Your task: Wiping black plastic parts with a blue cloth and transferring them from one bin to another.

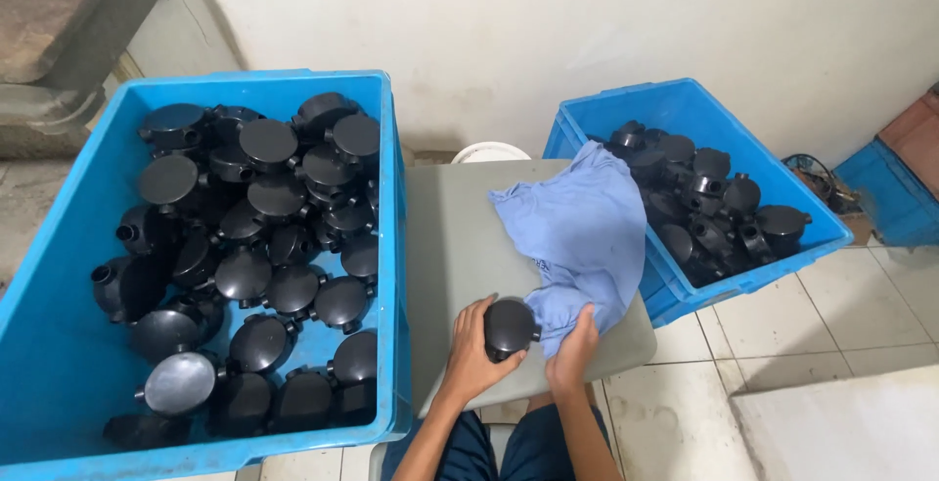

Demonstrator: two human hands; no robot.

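My left hand [472,352] grips a round black plastic junction box [510,327] at the near edge of a grey stool top [452,236]. My right hand [573,353] holds a fold of a light blue cloth [579,231] against the box's right side. The cloth spreads up and to the right, draping onto the rim of the right crate.
A large blue crate [393,246] on the left holds several black round boxes with lids [268,140]. A smaller blue crate [753,275] on the right holds several more. A white wall is behind, tiled floor to the right, a blue lid [895,192] at far right.
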